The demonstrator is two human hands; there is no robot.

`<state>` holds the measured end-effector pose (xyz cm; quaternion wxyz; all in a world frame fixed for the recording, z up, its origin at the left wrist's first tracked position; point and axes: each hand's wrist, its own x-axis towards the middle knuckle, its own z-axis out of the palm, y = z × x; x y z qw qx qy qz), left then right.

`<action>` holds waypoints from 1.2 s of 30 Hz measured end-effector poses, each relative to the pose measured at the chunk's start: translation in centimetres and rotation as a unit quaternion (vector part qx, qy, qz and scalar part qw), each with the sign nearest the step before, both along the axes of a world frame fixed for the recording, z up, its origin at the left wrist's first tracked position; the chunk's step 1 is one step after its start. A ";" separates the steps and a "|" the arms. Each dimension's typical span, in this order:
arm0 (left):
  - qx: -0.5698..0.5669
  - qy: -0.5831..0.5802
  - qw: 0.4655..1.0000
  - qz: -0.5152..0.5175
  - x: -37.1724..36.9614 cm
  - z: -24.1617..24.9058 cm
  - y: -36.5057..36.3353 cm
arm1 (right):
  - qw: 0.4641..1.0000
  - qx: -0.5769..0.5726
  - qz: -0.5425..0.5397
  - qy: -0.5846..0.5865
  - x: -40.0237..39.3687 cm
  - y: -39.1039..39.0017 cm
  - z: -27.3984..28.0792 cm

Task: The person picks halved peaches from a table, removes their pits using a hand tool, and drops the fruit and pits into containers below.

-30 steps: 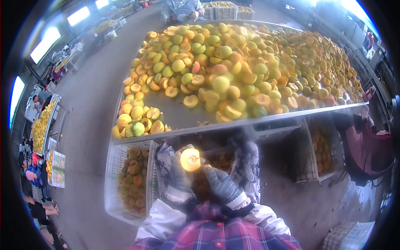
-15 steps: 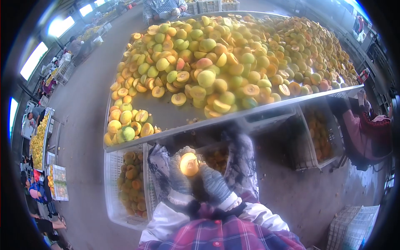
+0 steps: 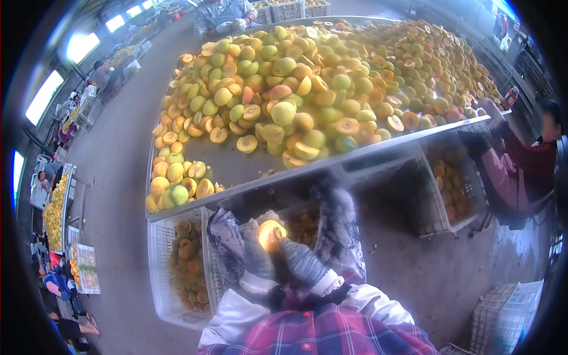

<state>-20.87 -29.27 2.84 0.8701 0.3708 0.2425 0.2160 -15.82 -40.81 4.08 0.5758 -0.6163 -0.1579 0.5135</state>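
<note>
My left hand (image 3: 257,254), in a grey knitted glove, holds a halved peach (image 3: 270,233) with its bright orange cut face turned up. My right hand (image 3: 302,258), gloved the same way, is closed, its fingertips at the right edge of that cut face. A small dark curved shape shows at the fingertips; whether it is a tool or the pit I cannot make out. Both hands are between my knees, below the front edge of a metal table (image 3: 236,155). A large heap of yellow-green peaches (image 3: 284,112), many halved, covers much of the table.
A white crate (image 3: 155,278) of peaches stands at my left knee, another crate (image 3: 435,204) under the table to the right. A seated person (image 3: 523,163) is at the right, a gloved person (image 3: 222,15) across the table. Stacked crates (image 3: 503,316) stand at lower right.
My right hand has come in over the peach half, its fingertips now on the cut face. The person at the right has raised an arm toward the table. The view has shifted slightly.
</note>
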 end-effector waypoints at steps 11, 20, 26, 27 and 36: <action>0.000 0.085 0.996 -0.031 -0.1 1.4 -0.3 | 0.967 0.131 -0.085 -0.202 -2.3 0.0 -6.7; 0.279 0.209 0.930 0.113 2.6 0.1 -2.6 | 0.953 -0.004 -0.064 -0.297 -1.8 -0.2 -4.6; 0.541 0.172 0.814 0.120 2.9 2.1 -2.0 | 0.940 0.062 -0.064 -0.330 -1.4 -0.7 -6.8; 0.438 0.275 0.854 -0.057 2.7 3.0 -0.9 | 0.903 0.061 0.008 -0.425 -0.9 -1.0 -5.3; 0.375 0.187 0.901 -0.112 0.7 -1.5 2.3 | 0.924 0.170 0.120 -0.320 0.5 -0.7 -5.6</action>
